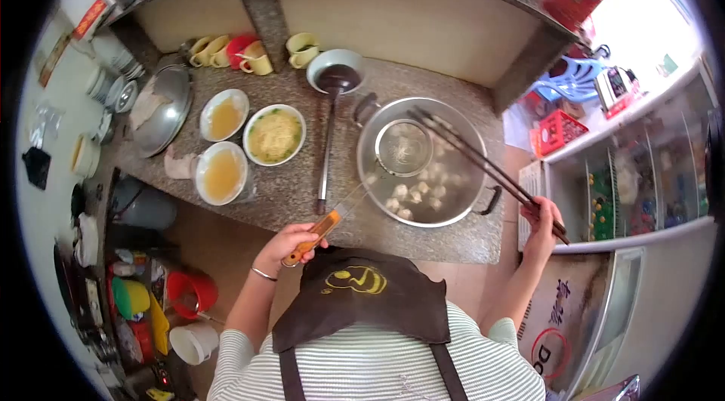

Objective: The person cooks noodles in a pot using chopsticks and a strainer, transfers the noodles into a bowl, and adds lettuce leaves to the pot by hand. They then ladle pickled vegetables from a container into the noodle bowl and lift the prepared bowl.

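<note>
My left hand [291, 242] is closed around the orange handle of a wire strainer [330, 224]. Its round mesh basket sits inside a wide metal pot [370, 197], on the left side. My right hand [541, 221] grips a pair of long dark chopsticks [495, 167], whose tips reach over the pot near the basket's upper edge. Pale dumplings [415, 193] float in cloudy liquid below and right of the basket. Left of the pot, a long-handled ladle [327, 152] rests with its head in a bowl [332, 57] of dark liquid.
A bowl of noodles [275, 135] with green bits stands between two bowls of broth [221, 173] and the ladle. Yellow cups [257, 60] line the back wall. A metal lid [162, 110] lies far left. An open-topped refrigerated case [634, 182] is at the right.
</note>
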`<state>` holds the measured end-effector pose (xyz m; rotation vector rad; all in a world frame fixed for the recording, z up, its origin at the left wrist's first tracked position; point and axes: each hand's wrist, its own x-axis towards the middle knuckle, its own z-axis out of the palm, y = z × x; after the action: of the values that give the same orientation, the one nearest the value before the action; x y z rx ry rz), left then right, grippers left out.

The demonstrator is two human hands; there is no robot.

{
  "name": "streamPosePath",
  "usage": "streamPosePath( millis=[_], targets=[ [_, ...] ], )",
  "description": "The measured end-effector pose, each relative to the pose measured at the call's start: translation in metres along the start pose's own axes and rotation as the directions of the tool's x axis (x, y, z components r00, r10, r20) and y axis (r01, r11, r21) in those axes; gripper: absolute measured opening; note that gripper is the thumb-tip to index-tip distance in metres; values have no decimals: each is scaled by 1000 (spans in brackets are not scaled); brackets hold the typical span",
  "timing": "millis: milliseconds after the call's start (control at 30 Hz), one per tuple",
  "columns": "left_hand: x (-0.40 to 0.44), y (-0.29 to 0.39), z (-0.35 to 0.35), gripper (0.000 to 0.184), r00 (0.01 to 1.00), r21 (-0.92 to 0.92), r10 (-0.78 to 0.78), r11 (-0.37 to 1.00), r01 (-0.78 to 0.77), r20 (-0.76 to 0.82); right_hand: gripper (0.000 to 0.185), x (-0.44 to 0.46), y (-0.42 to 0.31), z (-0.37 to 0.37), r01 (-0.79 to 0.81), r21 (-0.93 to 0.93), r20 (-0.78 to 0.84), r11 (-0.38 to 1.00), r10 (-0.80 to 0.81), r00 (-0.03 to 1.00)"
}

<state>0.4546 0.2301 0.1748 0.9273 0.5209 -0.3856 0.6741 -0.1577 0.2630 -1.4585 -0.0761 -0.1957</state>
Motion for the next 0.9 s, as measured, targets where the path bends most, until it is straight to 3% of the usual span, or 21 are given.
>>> streamPosePath(
  millis=[167,233,267,300,367,433,467,500,567,600,633,700,733,767,833,867,900],
  targets=[
    [-62,-3,9,41,966,-22,186,981,-193,-180,26,2,14,36,18,233,97,972,-42,994],
    [-80,-5,11,40,799,386,408,890,-242,-441,27,-2,19,64,-30,240,114,970,3,993],
    [-85,-14,8,43,682,492,499,840,-228,-535,27,-6,18,81,2,245,162,969,-43,986],
    [-90,-19,4,43,673,495,505,838,-231,-541,27,-11,18,101,34,254,208,967,-88,974],
    [-97,-28,-3,44,432,825,754,564,-42,-494,26,-29,25,144,94,363,211,927,-180,961],
    [-95,-40,-10,43,354,858,797,512,33,-489,26,-41,33,176,255,134,411,958,-288,865],
    [-95,-47,-11,43,292,880,832,463,106,-472,26,-44,43,189,189,22,539,982,-171,825],
    [-94,-52,-10,43,280,877,832,468,108,-479,25,-46,53,199,141,-99,646,985,-44,762],
    [-93,-56,-10,45,238,889,859,412,201,-453,23,-54,65,207,176,96,610,980,-198,767],
    [-95,-58,-9,47,257,863,827,454,221,-501,22,-59,64,211,188,193,560,963,-266,785],
    [-96,-60,-10,47,246,857,824,464,224,-510,21,-59,62,212,316,257,541,913,-407,736],
    [-95,-67,-12,48,198,901,885,383,203,-420,20,-55,57,216,341,96,680,935,-312,663],
    [-94,-72,-14,48,200,899,882,388,204,-426,19,-58,53,214,207,26,707,978,-164,687],
    [-94,-74,-18,48,208,902,885,377,210,-418,19,-61,55,212,208,24,707,978,-163,688],
    [-90,-74,-21,48,214,909,890,362,206,-403,24,-65,60,206,181,226,580,957,-282,764],
    [-88,-75,-20,48,207,909,890,371,189,-406,25,-59,60,201,271,160,616,949,-311,724],
    [-83,-75,-19,48,209,912,891,375,165,-404,25,-52,58,200,224,47,678,973,-196,709]
  ],
)
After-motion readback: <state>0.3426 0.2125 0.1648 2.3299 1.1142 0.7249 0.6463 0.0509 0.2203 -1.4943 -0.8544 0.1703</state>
